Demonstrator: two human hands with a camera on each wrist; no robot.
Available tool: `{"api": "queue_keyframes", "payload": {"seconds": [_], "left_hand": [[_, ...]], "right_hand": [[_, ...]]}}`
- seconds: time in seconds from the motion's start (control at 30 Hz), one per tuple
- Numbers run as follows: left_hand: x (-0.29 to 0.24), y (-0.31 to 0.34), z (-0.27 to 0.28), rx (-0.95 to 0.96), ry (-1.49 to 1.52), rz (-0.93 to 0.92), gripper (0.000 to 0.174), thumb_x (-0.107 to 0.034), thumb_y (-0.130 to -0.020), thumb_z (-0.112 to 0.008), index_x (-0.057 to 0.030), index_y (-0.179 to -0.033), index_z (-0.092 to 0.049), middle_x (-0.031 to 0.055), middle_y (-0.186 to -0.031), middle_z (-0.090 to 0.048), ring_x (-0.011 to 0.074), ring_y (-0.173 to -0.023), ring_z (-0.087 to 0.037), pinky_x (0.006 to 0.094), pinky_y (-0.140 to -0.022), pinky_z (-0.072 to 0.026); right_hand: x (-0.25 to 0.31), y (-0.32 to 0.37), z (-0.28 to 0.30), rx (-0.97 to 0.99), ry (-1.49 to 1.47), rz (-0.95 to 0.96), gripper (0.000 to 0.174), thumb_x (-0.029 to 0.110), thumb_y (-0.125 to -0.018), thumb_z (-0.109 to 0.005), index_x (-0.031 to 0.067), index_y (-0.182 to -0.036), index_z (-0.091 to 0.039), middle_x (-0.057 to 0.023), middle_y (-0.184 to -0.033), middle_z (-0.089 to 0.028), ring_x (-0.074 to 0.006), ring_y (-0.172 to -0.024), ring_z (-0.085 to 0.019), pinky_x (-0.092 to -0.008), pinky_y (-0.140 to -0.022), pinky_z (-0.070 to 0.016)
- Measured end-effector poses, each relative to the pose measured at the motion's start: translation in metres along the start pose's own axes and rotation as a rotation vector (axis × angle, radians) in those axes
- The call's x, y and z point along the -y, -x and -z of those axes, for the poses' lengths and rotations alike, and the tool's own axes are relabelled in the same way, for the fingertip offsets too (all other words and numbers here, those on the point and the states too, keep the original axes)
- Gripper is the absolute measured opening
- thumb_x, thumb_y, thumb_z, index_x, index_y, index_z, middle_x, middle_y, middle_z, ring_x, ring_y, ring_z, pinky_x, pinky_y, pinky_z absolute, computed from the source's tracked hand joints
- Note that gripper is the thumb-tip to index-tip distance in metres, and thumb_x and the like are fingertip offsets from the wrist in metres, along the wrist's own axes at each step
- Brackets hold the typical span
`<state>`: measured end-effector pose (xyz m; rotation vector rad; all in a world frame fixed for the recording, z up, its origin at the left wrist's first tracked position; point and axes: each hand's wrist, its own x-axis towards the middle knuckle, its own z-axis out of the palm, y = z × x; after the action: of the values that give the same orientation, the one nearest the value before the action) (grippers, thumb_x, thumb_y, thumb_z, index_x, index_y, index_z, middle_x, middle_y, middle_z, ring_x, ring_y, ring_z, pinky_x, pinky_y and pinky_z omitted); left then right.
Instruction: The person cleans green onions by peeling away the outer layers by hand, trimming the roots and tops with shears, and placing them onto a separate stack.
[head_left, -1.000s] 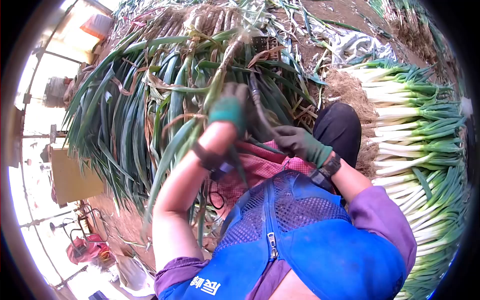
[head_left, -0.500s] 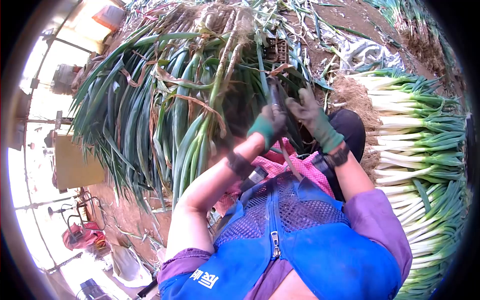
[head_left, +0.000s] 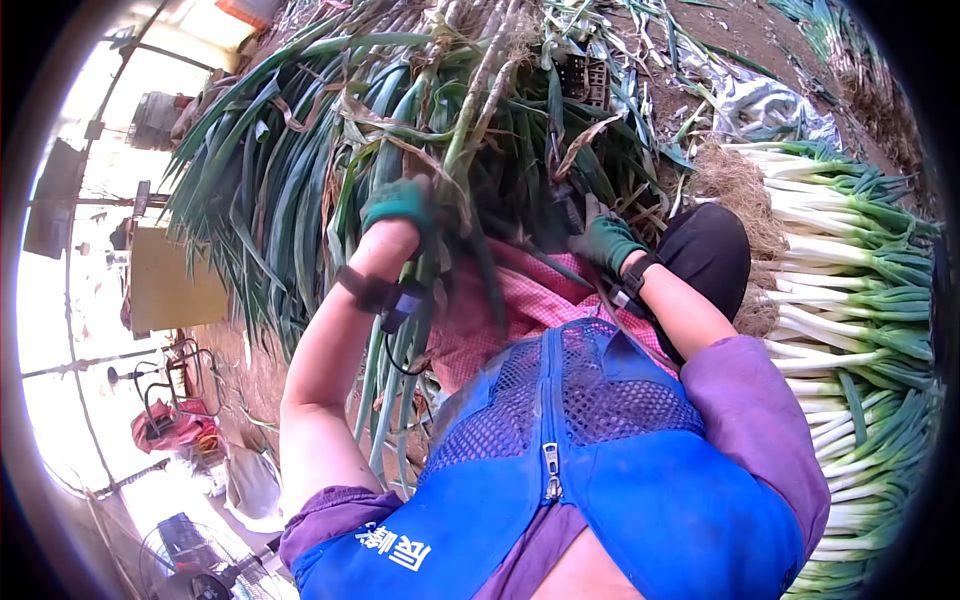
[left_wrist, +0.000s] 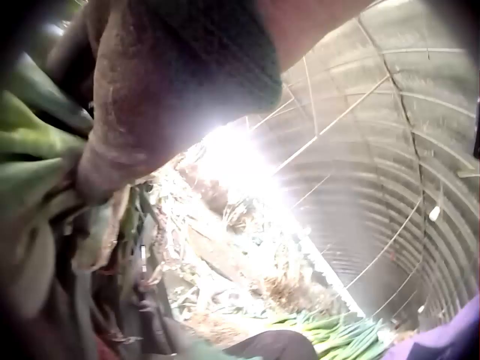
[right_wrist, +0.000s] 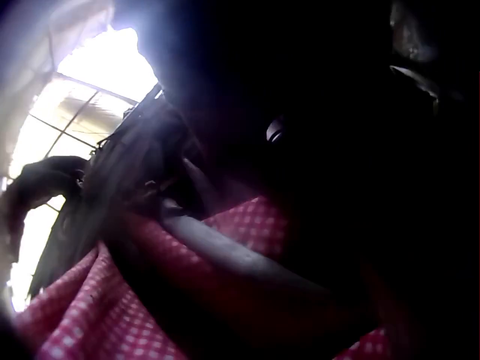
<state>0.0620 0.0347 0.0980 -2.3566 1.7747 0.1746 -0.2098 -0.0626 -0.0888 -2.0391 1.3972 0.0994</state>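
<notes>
My left hand, in a glove with a green cuff, is among the green leaves of a pile of long green onions. In the left wrist view, its gloved fingers curl against a bunch of green onion leaves. My gloved right hand is near my knee and grips a dark hose nozzle. A grey hose crosses over the red checked cloth in the right wrist view, where the hand is mostly lost in shadow.
Cleaned green onions lie in a long row at my right, roots toward me. A white plastic sheet and a dark crate are beyond. At the left are a yellowish board and a fan.
The left hand lets go of an onion, goes to the nozzle, then moves left into the leaves. The right hand opens beside the nozzle, then draws back and grips it.
</notes>
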Motion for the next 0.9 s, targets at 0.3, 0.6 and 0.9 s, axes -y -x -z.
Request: {"api": "queue_keyframes", "payload": {"seconds": [0.3,0.6,0.9], "left_hand": [[-0.034,-0.002,0.054,0.131,1.158,-0.098,0.03,-0.025,-0.092,-0.069,-0.0039,-0.112,-0.066,0.0001,-0.094,-0.066,0.0078,-0.082,-0.057,0.0256,-0.072,-0.0474],[-0.098,-0.075,-0.051,0.279,0.88,-0.045,0.036,-0.03,-0.084,-0.073,-0.0015,-0.106,-0.069,0.0088,-0.089,-0.07,0.0147,-0.079,-0.063,0.0323,-0.073,-0.0518],[-0.101,-0.086,-0.092,0.424,0.895,0.105,0.041,-0.036,-0.085,-0.072,-0.0015,-0.106,-0.072,0.0094,-0.09,-0.072,0.0163,-0.078,-0.065,0.0324,-0.074,-0.0527]], "right_hand": [[-0.017,0.009,0.039,0.014,-0.793,0.065,0.046,0.034,-0.073,-0.069,0.0004,-0.102,-0.057,-0.0125,-0.077,-0.061,-0.022,-0.067,-0.06,-0.0352,-0.061,-0.0495],[-0.015,0.042,0.033,0.006,-0.846,0.002,0.033,0.028,-0.075,-0.069,0.0003,-0.09,-0.057,-0.0107,-0.074,-0.058,-0.0208,-0.068,-0.058,-0.035,-0.062,-0.047],[-0.01,0.147,0.099,0.385,-0.85,0.06,0.044,0.03,-0.081,-0.072,0.0011,-0.111,-0.058,-0.0015,-0.078,-0.056,-0.014,-0.07,-0.056,-0.0311,-0.065,-0.0477]]}}
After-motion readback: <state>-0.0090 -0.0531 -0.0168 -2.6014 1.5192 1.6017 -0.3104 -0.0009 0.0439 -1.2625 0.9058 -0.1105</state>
